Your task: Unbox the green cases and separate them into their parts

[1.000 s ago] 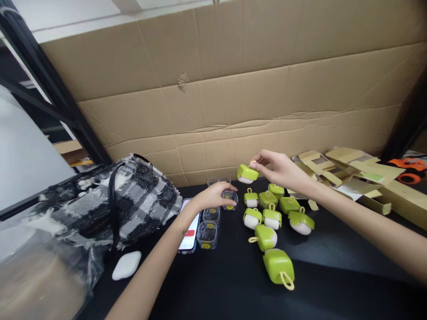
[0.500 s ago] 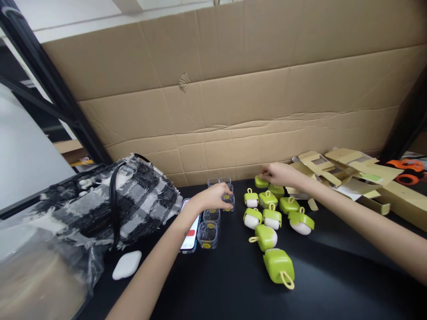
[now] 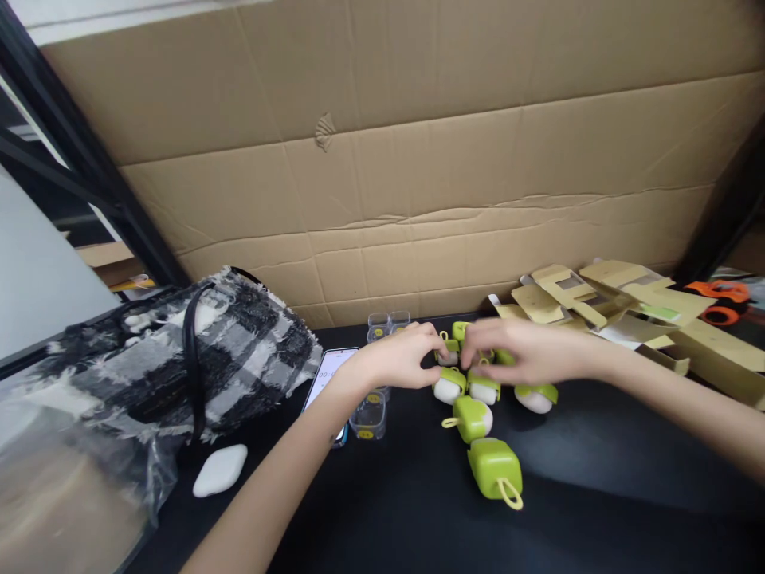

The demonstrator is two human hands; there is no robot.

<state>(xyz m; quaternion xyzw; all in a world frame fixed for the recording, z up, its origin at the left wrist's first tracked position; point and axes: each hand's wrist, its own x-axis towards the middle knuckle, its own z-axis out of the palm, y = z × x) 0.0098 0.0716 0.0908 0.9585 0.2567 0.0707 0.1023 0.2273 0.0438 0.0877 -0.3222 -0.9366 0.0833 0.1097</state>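
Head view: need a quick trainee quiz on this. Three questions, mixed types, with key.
1. True or false: the phone lies between the black-and-white bag and the clear containers.
2. Which of these lies on the right side of the view? A) the phone B) opened cardboard boxes C) the black-and-white bag
3. What things are nearest to the right hand?

Key:
1. True
2. B
3. Green-and-white cases
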